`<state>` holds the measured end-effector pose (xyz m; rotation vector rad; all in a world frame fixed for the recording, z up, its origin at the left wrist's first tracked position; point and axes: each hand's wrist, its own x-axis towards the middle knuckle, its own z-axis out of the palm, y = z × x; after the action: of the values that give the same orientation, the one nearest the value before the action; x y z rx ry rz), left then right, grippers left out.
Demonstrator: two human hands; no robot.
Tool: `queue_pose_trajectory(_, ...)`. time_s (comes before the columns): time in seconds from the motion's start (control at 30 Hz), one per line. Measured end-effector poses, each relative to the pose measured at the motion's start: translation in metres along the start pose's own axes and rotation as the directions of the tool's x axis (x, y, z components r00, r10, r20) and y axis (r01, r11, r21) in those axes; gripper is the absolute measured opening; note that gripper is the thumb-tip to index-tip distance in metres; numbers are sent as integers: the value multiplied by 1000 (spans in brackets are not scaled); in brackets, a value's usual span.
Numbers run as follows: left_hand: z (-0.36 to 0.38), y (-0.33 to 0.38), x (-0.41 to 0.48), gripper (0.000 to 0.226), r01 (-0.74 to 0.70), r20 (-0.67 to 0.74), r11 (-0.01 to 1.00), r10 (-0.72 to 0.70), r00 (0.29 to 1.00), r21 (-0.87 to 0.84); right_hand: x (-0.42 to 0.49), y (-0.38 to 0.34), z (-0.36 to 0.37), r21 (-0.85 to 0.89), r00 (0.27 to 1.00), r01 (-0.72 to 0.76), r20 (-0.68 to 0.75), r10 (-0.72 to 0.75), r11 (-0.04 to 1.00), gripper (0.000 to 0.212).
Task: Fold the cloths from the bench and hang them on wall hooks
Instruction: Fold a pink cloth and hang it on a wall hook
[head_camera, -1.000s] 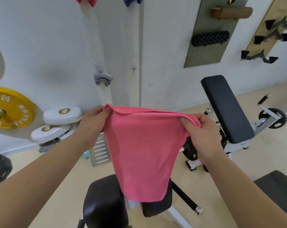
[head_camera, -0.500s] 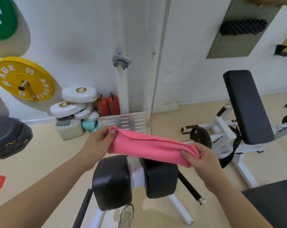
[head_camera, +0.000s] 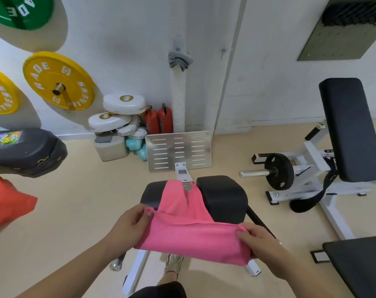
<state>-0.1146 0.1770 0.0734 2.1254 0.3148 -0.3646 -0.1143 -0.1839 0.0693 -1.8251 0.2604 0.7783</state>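
Note:
A pink cloth [head_camera: 189, 231] stretches between both my hands above the bench's two black pads [head_camera: 223, 196]. My left hand [head_camera: 129, 226] pinches its left end with thumb and fingers. My right hand [head_camera: 260, 241] grips the right end. One flap of the cloth lies forward over the gap between the pads, while the near part hangs doubled below my hands. A small wall hook [head_camera: 223, 51] sticks out of the white wall, and a grey cloth [head_camera: 179, 59] hangs on another hook left of it.
Yellow weight plates [head_camera: 58, 82] and a green one hang on the wall at left. White pads, red extinguishers [head_camera: 159, 120] and a slotted metal footplate [head_camera: 178, 152] stand by the wall. A second black bench [head_camera: 350, 130] is at right, an orange cloth [head_camera: 6, 203] at left.
My hands have come down from chest height to just above the bench pads. The pink cloth, first hanging full length, is now doubled with a flap lying forward. My view has tilted downward.

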Motion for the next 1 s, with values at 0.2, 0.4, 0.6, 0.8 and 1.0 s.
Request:
queue_pose_trajectory(0.2, -7, 12, 68, 31, 46, -54, 999, -45, 998, 28, 46, -26, 6, 11, 979, 42, -198, -39, 999, 20)
queue_pose_trajectory(0.4, 4, 20, 179, 29, 82, -19, 992, -81, 997, 100, 135, -53, -1, 21, 960, -34, -276, 38, 999, 20)
queue_pose_trajectory(0.6, 21, 7, 277, 28, 169, 31, 967, -178, 984, 189, 228, -70, -8, -45, 940, -144, -320, 122, 989, 22)
queue_pose_trajectory(0.8, 30, -5, 316, 25, 392, 53, 918, -395, 917, 62, 268, -66, -4, 15, 891, -231, -399, 218, 973, 27)
queue_pose_trajectory(1.0, 20, -25, 271, 47, 439, 213, 784, -565, 797, 439, 245, -48, 16, -159, 911, -288, -348, 220, 944, 11)
